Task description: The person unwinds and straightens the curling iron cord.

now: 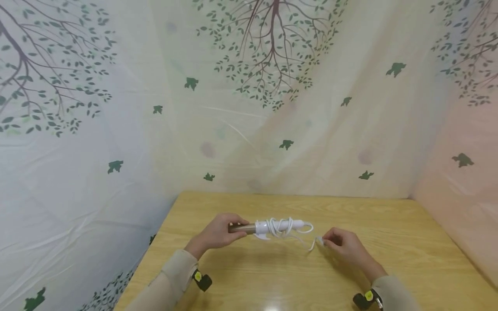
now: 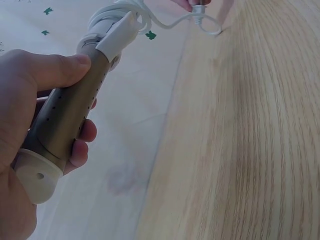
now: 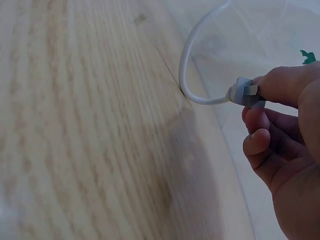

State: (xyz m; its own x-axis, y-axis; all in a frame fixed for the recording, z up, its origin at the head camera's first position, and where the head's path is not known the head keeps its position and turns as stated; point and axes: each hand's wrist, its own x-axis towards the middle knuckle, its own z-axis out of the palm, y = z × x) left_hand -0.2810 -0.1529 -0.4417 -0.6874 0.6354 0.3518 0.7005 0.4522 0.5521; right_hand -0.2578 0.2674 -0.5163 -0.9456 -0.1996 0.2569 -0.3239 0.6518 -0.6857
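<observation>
A curling iron (image 1: 261, 227) with a bronze barrel and a white handle is held level above the table. My left hand (image 1: 219, 232) grips it by the barrel (image 2: 75, 107), thumb along the top and fingers wrapped underneath. Small dark holes dot the barrel, and a white cap (image 2: 37, 175) closes its near end. White cord (image 2: 142, 15) is wound in several loops around the handle. From there a loose length runs to the plug (image 3: 243, 92), whose flat prongs show in the right wrist view. My right hand (image 1: 348, 247) pinches this plug between thumb and fingertips.
A wood-grain table (image 1: 272, 276) lies under both hands. Behind it and at both sides hang pale curtains (image 1: 249, 129) printed with trees and green leaves. Each wrist wears a small black camera (image 1: 203, 280).
</observation>
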